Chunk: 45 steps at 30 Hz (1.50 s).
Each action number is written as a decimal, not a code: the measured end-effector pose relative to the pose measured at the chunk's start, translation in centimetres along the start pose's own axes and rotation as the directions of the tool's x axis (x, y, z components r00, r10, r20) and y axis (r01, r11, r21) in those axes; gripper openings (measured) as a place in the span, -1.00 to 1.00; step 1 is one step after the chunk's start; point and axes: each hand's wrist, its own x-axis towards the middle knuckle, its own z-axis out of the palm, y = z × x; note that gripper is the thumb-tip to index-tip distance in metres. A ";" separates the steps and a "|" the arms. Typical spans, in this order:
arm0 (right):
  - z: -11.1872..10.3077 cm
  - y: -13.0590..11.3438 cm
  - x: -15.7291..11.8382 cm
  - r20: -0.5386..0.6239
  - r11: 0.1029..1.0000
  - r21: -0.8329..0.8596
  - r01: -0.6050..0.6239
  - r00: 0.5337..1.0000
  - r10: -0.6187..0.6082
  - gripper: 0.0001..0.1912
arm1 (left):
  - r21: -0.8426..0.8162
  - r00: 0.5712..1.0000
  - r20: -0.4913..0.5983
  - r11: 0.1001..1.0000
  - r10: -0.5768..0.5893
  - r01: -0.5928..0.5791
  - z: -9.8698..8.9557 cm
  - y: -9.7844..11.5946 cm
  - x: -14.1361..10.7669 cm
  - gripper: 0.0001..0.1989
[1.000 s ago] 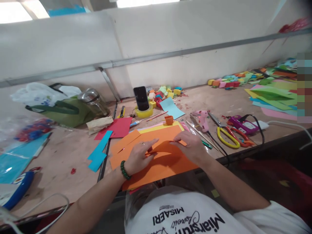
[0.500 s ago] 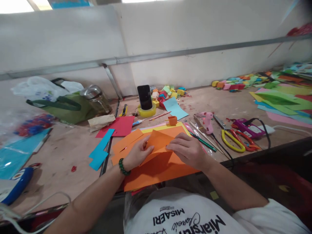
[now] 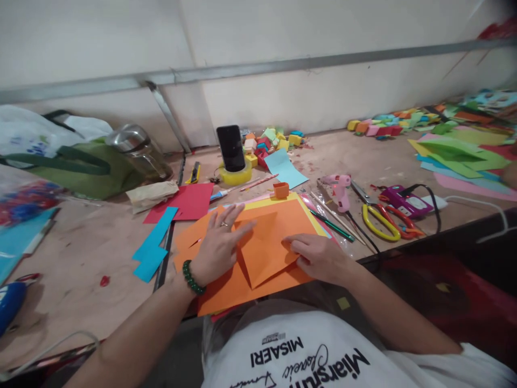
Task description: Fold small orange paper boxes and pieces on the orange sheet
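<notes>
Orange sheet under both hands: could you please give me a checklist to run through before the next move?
1. Left hand on the orange sheet: ok, fingers spread over its left side.
2. Right hand at the sheet: ok, fingertips at its right side; whether they pinch it, cannot tell.
3. Far edge of the paper stack free of small pieces: not ok, an orange piece stands there.
4. Scissors apart from the sheet: ok, they lie to the right, beyond the glue gun.
5. Glue gun cool: cannot tell; a small red light shows on it.
6. Knife blade drawn in: cannot tell, too small to see.
</notes>
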 end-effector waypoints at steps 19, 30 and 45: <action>-0.7 -0.2 0.2 -0.007 0.993 -0.098 0.072 0.997 -0.073 -0.73 | 0.062 0.898 0.146 0.903 0.414 -0.426 0.5 1.2 0.0 -0.70; -1.1 -1.2 0.4 0.030 0.976 0.216 0.022 0.999 -0.029 -0.76 | -0.123 0.924 0.196 0.943 0.328 -0.309 0.3 1.1 -0.5 -0.69; -1.2 0.4 2.4 0.089 0.785 0.263 -0.561 0.825 0.559 -0.60 | -0.522 0.953 0.117 0.798 -0.280 0.299 0.7 0.0 1.2 -0.69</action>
